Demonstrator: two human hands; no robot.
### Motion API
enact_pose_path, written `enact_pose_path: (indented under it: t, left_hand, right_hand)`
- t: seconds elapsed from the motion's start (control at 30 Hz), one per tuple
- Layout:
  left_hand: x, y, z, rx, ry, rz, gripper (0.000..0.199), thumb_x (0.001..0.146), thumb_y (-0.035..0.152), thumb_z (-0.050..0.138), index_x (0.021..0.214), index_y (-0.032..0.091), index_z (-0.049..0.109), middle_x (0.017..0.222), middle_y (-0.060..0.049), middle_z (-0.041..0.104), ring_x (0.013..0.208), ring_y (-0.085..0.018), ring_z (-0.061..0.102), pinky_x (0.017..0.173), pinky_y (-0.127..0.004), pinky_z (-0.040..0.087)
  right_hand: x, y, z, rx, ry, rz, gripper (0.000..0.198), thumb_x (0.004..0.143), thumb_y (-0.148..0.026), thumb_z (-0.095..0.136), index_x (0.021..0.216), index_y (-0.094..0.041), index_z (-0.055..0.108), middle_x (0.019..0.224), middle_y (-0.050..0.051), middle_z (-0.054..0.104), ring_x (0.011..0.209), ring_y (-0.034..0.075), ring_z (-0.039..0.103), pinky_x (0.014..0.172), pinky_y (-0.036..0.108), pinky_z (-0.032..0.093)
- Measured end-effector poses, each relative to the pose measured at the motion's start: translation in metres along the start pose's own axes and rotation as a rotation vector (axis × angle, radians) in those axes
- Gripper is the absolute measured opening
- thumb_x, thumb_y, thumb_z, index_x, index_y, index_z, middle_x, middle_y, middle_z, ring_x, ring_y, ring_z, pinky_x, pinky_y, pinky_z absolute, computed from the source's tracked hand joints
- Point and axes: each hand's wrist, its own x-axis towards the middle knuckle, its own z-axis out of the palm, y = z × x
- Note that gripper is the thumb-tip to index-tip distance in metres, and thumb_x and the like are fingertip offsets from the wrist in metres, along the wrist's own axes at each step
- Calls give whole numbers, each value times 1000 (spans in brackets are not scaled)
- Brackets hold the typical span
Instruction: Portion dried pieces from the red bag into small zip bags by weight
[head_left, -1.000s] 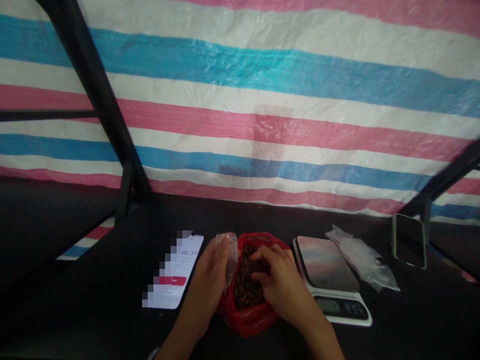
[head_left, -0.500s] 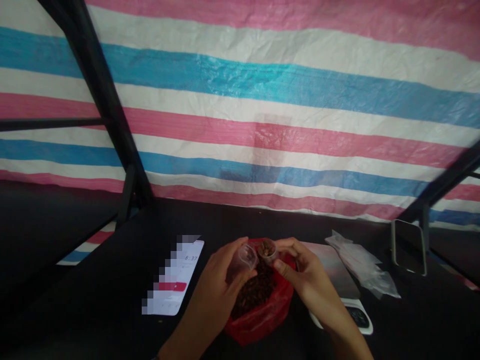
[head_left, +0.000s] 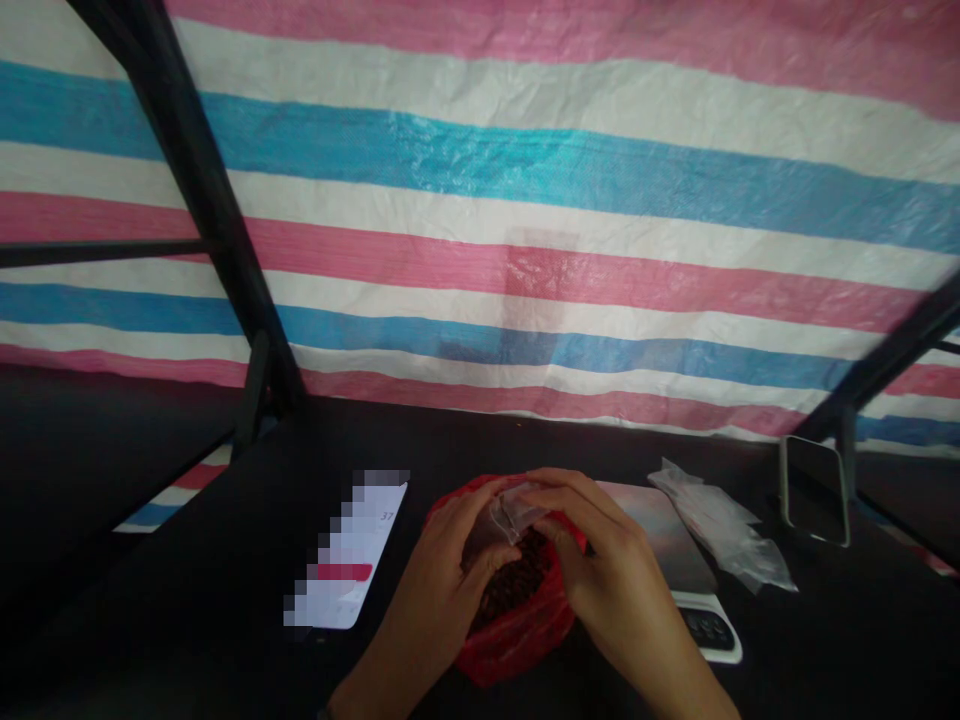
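Note:
Over a red plastic bag (head_left: 517,648) filled with small dark brown bean-like pieces (head_left: 514,588), both my hands come together. My left hand (head_left: 439,565) is closed around a small clear plastic bag (head_left: 496,518), its mouth facing right. My right hand (head_left: 615,550) grips a small clear cup (head_left: 523,498), tipped toward that mouth. Fingers cover most of the cup, so its contents are hidden.
Right of the red bag sits a digital scale (head_left: 705,628) with a flat plate (head_left: 660,535). Clear plastic bags (head_left: 724,530) lie beyond it, and a dark-screened phone (head_left: 814,490) stands farther right. A lit phone (head_left: 360,570) lies left. Black frame bars (head_left: 202,200) and striped sheeting (head_left: 525,150) rise behind.
My right hand has moved left and turned over, tilting the cup from upright with brown pieces showing to tipped at the clear bag's mouth. My left hand stays nearly in place.

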Motion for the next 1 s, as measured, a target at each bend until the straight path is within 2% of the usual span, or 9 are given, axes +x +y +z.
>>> enact_pose_path:
  t: [0.3,0.4,0.47,0.53,0.6,0.67,0.77,0.87,1.0]
  left_hand:
    - [-1,2,-1,-146,12,-102,47,93,34,69,141,32,66,148,-6,68,140,-30,59,123,-51,42]
    - [1,6,-6,-216,203,-152,49,94,44,69,141,29,64,146,-8,69,136,-29,64,119,-48,47]
    - [2,8,-12,-263,382,-190,54,97,57,64,142,27,61,142,-9,70,128,-29,68,113,-47,52]
    - [3,9,-18,-252,487,-242,61,96,67,59,140,25,61,134,-10,73,119,-29,72,106,-46,56]
    - [3,8,-20,-153,450,-311,63,95,71,58,136,24,63,125,-11,76,115,-31,73,103,-48,56]
    - [2,6,-18,-67,327,-362,61,96,70,56,134,23,64,121,-11,77,116,-33,73,104,-51,54]
    - [1,1,-9,-92,218,-381,57,100,66,51,132,22,64,121,-11,78,117,-32,73,103,-48,55]
    - [3,-4,-2,-162,246,-390,57,100,66,49,131,20,63,119,-12,78,111,-30,75,97,-44,59]
    - [7,-10,0,-182,314,-366,58,97,68,51,124,20,66,113,-11,77,107,-30,74,98,-46,57]
  right_hand:
    - [0,-3,-4,-30,103,12,33,99,-7,57,115,-30,75,127,3,76,119,20,71,104,34,56]
    - [0,4,-5,-21,138,103,29,98,-14,64,120,-30,74,124,5,76,118,22,72,104,36,56]
    - [-2,10,-2,-49,28,197,35,95,-8,62,121,-28,74,122,5,77,116,23,74,102,37,57]
    - [-4,15,3,-122,-126,281,44,90,1,56,117,-26,77,123,6,78,113,24,75,98,38,58]
    - [-5,20,11,-221,-217,336,50,84,7,51,111,-24,80,122,8,79,111,26,76,97,39,58]
    - [-6,24,20,-290,-244,374,53,80,9,51,111,-22,80,121,10,80,114,29,75,100,42,57]
    - [-4,27,31,-278,-262,425,52,80,8,55,116,-20,79,126,10,79,123,29,71,110,43,51]
    - [-3,29,36,-221,-249,469,47,83,3,58,117,-20,79,128,9,78,125,28,69,112,40,48]
    - [-4,27,38,-195,-253,498,43,81,1,61,113,-21,80,121,8,80,119,28,71,107,39,49]
